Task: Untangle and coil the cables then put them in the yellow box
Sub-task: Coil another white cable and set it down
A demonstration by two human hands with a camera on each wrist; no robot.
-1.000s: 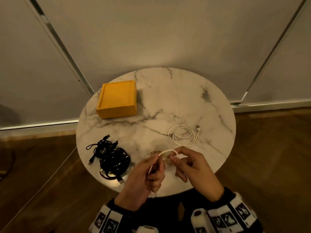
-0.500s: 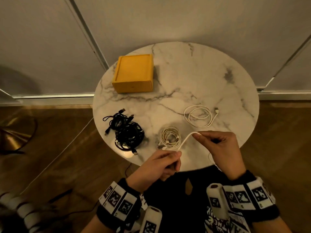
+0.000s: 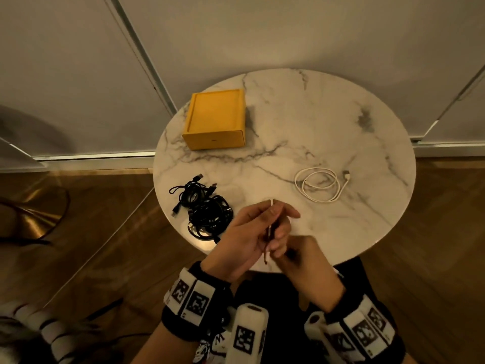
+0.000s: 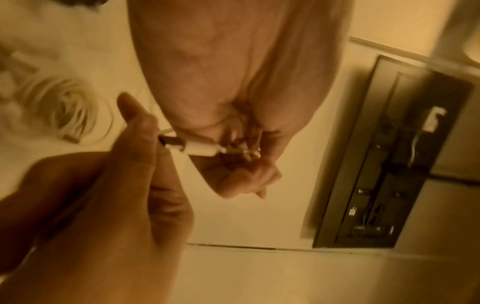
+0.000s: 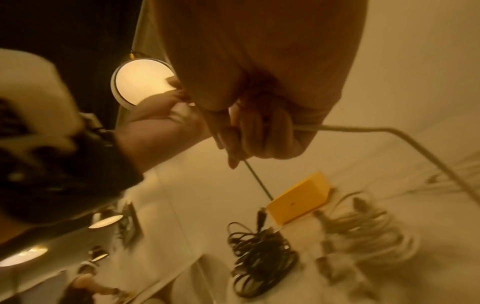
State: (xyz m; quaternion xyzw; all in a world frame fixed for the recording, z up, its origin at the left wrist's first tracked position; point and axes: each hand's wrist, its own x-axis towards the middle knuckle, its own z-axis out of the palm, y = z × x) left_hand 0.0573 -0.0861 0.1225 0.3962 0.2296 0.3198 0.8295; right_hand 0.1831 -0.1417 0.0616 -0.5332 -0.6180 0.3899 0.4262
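Left to right on the worktop (image 3: 328,122): yellow box (image 3: 215,119) far left, no cables in it; black cable tangle (image 3: 204,208) untouched. Our left hand (image 3: 252,232) & right hand (image 3: 301,256), apart 0.5 s ago, now meet; fingers pinch the white cable (image 3: 270,227), its plug (image 4: 192,148) between them, so we're prob. winding it. Coiled white cable (image 3: 319,183) waits at right.
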